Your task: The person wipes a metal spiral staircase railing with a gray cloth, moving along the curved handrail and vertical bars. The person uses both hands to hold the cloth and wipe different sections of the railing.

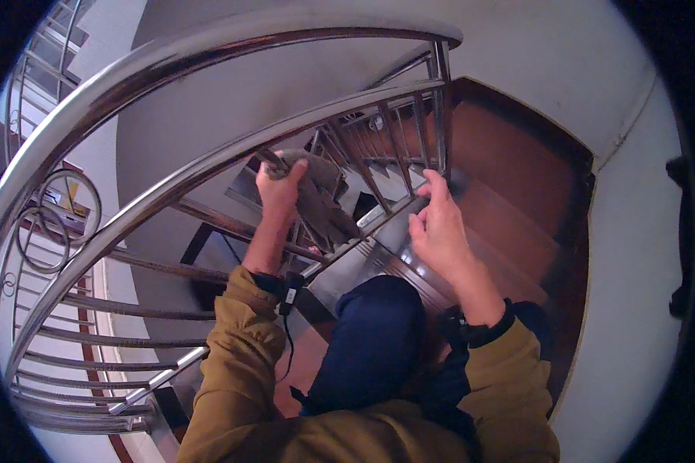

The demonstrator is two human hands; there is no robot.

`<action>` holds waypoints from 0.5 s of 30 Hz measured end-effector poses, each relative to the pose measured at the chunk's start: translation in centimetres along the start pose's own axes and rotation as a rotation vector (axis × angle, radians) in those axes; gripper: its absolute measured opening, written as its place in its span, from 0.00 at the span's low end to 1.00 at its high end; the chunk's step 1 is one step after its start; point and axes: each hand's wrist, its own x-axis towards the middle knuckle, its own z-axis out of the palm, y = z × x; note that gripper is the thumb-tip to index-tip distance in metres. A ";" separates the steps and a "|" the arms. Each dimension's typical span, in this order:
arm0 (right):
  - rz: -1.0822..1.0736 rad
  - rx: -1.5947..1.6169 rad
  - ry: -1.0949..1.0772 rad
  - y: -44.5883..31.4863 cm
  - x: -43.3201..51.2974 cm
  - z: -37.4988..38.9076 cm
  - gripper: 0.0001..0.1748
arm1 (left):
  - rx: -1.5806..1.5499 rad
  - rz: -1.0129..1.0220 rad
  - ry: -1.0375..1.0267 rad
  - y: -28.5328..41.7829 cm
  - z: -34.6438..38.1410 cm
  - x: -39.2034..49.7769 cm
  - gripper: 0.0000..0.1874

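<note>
My left hand (281,185) grips a grey-brown cloth (324,202) around an upright bar of the stainless steel stair railing (231,150). The cloth hangs down to the right of the hand, towards the lower rail. My right hand (440,231) is raised to the right of the railing, fingers bent and apart, holding nothing. Its fingertips are near the bars by the corner post; whether they touch anything I cannot tell. Below the right hand is a shiny metal, rounded object (399,237), partly hidden by my knee.
Reddish-brown stair treads (504,214) run down the right side beside a pale wall (631,231). A curved upper handrail (150,63) sweeps across the left and top. Beyond the railing, lower stairs and another balustrade (46,301) show. My bent knee (382,330) is in front.
</note>
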 end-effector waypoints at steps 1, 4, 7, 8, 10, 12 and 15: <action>-0.001 0.002 0.009 0.4 0.5 -1.3 0.39 | -0.042 0.035 -0.018 1.8 1.3 0.4 0.16; 0.045 0.006 0.027 0.3 -0.4 -1.9 0.39 | -0.106 0.093 0.017 5.0 1.3 0.2 0.17; 0.050 0.019 0.044 0.2 -0.3 -2.7 0.39 | -0.053 0.025 0.096 5.7 1.8 0.6 0.17; 0.056 0.021 0.047 0.5 -0.2 -3.4 0.39 | -0.076 0.062 0.057 5.4 2.2 0.8 0.17; 0.041 0.030 0.048 0.5 0.0 -3.3 0.39 | -0.097 0.081 0.060 4.5 2.1 1.2 0.18; 0.022 0.030 0.039 0.6 0.2 -3.1 0.39 | -0.091 0.139 0.088 3.5 2.0 1.7 0.18; -0.013 -0.024 0.029 0.8 0.6 -3.0 0.39 | -0.056 0.136 0.102 1.7 1.8 2.1 0.18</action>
